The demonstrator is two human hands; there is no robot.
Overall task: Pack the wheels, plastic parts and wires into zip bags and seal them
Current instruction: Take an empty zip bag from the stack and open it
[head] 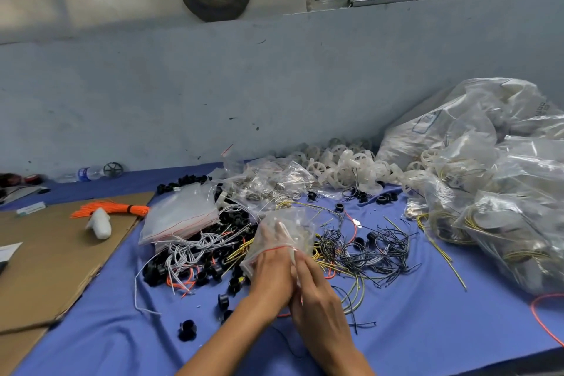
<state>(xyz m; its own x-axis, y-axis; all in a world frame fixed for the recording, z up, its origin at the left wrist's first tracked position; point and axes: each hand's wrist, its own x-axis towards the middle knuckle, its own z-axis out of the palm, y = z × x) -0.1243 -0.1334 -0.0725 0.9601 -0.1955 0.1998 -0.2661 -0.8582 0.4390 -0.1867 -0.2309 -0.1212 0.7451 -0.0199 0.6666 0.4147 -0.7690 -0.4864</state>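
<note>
A clear zip bag (293,230) with a red seal line stands over the wire heap in the middle of the blue table. My left hand (270,276) reaches into its mouth, the fingers showing through the plastic. My right hand (314,290) pinches the bag's right edge at the opening. Loose grey, black and yellow wires (360,249) lie under and right of the bag. Small black plastic parts (158,272) are scattered left of it. White wheels (341,166) are piled at the back. What the bag holds is too blurred to tell.
A stack of empty zip bags (180,214) lies left of the hands. Big filled clear bags (488,186) take up the right side. A brown cardboard sheet (52,256) with an orange wire bundle (110,209) and a white object (99,224) covers the left. A water bottle (84,174) lies by the wall.
</note>
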